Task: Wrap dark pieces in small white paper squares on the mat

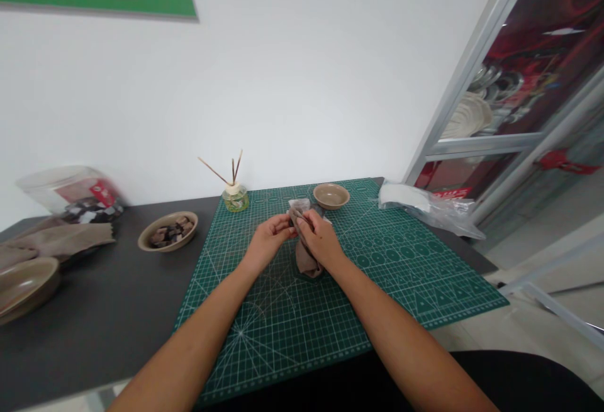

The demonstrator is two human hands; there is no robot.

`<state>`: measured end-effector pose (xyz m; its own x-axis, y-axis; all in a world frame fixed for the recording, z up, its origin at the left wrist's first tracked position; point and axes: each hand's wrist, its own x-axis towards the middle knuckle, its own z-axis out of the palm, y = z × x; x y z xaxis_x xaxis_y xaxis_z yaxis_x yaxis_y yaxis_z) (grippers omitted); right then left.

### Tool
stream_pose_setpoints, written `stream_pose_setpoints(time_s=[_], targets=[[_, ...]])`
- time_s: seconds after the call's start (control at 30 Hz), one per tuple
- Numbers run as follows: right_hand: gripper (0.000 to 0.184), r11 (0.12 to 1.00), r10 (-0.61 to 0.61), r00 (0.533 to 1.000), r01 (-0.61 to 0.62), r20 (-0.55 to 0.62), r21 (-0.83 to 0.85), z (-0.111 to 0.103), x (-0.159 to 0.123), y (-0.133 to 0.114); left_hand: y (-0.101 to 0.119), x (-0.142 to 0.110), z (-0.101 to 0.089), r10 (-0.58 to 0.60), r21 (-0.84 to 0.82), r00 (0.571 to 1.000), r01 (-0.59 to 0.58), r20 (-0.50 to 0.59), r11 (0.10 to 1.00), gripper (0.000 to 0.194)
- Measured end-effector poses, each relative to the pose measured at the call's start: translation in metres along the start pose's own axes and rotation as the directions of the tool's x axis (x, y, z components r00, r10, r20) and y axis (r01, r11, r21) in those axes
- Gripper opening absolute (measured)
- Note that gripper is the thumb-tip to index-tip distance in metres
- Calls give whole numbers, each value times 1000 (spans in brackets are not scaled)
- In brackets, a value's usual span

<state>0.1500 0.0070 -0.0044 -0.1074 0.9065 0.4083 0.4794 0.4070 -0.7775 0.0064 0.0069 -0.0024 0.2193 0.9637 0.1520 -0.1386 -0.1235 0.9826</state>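
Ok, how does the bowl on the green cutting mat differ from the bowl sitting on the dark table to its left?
The bowl on the cutting mat looks empty; the bowl on the dark table holds dark brown chunks. The mat bowl sits at the mat's far edge, just beyond both hands; the table bowl sits off the mat, left of the reed diffuser. Both are shallow, round and tan.
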Motion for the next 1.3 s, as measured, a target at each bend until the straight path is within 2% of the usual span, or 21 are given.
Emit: stream_pose_setpoints(time_s=[0.1, 0.2, 0.37, 0.53, 0.63, 0.73, 0.87, 0.93, 1.0, 1.13, 1.3], targets=[[19, 999, -9, 999, 8, 34, 42, 1, -1, -1, 1, -1, 1, 17, 58, 1000, -16, -10, 998, 33], [20, 999, 13, 998, -16, 62, 42, 2, 0, 0, 2, -4, 3, 70, 188, 997, -64, -22, 980, 25], [21, 988, 98, 992, -106, 77, 112, 5, 3, 1, 7, -9, 5, 182, 430, 983, -154, -23, 890, 13], [23, 961, 99, 991, -118, 86, 249, 7, 4, 1, 11, -10, 6, 282, 580, 958, -196, -60, 791, 6], [17, 961, 96, 994, -107, 55, 255, 5, 4, 2, 10, -10, 6, 303, 586, 951, -216, -53, 781, 5], [13, 964, 65, 997, -73, 41, 256, 2, 3, 3, 9, -10, 7, 273, 524, 960, -201, -62, 828, 11], [13, 951, -28, 993, -9, 113, 308, 0, 2, 0, 11, -9, 6, 228, 478, 969, -159, -91, 864, 7], [11, 947, -77, 986, 26, 146, 320, 2, 1, -1, 12, -10, 5, 242, 510, 966, -160, -96, 845, 4], [9, 948, -101, 982, 46, 158, 316, 3, 1, -2, 13, -10, 5, 267, 549, 959, -170, -100, 818, 9], [9, 936, -55, 986, -5, 160, 352, 2, 2, -3, 11, -10, 5, 263, 558, 960, -166, -97, 813, 8], [18, 891, 14, 989, -80, 149, 448, 1, 5, -3, 10, -8, 4, 227, 535, 967, -133, -113, 834, 6]])
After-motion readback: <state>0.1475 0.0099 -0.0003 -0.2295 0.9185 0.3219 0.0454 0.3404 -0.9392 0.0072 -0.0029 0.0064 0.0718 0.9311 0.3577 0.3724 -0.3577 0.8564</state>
